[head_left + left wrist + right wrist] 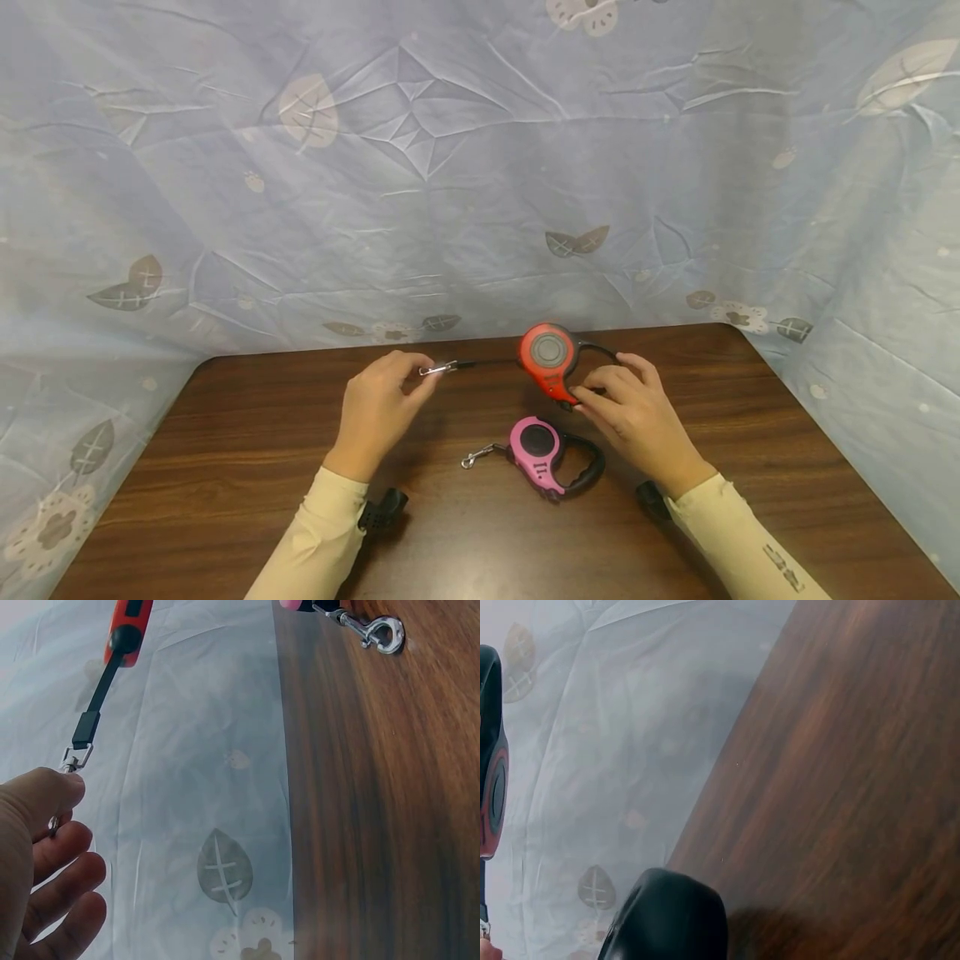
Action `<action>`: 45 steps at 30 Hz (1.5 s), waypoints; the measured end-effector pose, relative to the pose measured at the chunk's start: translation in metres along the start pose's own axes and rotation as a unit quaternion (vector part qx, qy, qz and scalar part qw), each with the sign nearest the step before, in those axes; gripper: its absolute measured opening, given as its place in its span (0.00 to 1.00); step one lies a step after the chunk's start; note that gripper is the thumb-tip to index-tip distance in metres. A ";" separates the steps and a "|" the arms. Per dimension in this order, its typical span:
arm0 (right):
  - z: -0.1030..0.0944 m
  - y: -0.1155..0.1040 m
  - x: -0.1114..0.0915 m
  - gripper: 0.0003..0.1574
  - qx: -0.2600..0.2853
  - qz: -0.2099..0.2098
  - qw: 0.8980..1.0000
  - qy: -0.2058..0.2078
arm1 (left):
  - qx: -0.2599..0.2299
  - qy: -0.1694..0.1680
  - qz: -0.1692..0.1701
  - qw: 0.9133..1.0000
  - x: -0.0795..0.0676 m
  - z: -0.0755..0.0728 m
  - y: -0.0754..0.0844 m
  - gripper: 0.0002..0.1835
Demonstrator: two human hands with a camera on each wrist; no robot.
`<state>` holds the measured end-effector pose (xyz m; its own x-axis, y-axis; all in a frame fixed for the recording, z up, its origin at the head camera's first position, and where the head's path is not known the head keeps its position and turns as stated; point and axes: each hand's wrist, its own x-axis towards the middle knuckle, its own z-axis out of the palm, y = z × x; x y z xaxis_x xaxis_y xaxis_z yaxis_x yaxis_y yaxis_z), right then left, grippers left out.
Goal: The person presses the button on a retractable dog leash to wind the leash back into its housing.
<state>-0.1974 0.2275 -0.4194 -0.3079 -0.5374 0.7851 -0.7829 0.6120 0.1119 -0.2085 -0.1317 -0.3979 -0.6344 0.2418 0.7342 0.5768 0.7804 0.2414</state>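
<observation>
A red retractable dog leash (pixel 550 350) with a grey round centre is held up above the back of the table by my right hand (pixel 637 417), whose fingers grip its black handle. My left hand (pixel 378 408) pinches the leash's silver snap hook (pixel 440 368) between thumb and forefinger. A short length of black strap (pixel 102 688) runs taut between hook and casing. On the table below lies a pink retractable leash (pixel 534 454) with a black handle, its metal hook (pixel 474 456) pointing left. The right wrist view shows only part of the red leash (pixel 495 802), not the hand gripping it.
The brown wooden table (pixel 450 533) reaches back to a pale blue-grey patterned curtain (pixel 450 208), which also hangs along both sides. A black device (pixel 384 508) sits on the left wrist and another (pixel 654 500) on the right.
</observation>
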 end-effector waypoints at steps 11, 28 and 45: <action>0.000 -0.003 0.001 0.23 0.013 -0.011 1.000 0.002 | -0.006 0.002 0.013 1.000 0.001 0.000 0.005 0.08; 0.001 -0.009 0.005 0.22 0.018 -0.020 1.000 0.008 | -0.005 -0.009 0.017 1.000 0.001 0.002 0.013 0.08; 0.002 -0.014 0.007 0.22 0.015 -0.032 0.999 0.004 | -0.007 -0.009 0.023 1.000 -0.002 0.009 0.015 0.08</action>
<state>-0.1897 0.2135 -0.4168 -0.2527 -0.5705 0.7815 -0.8170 0.5585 0.1436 -0.2032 -0.1151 -0.4011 -0.6156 0.2876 0.7337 0.6133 0.7595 0.2168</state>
